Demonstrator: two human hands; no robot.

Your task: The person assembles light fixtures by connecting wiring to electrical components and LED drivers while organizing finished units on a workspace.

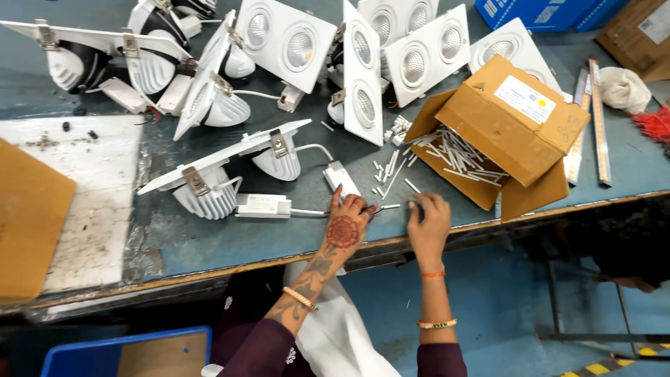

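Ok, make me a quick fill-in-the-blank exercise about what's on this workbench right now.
1. The cardboard box lies tipped on its side, spilling small white ____ onto the bench.
2. The left hand rests beside a small white driver box joined to a lamp by a ____.
3. The right hand rests near the bench's front ____.

Missing words: tubes; wire; edge

Short white tubes (pixel 386 183) lie scattered flat beside the tipped cardboard box (pixel 513 122).
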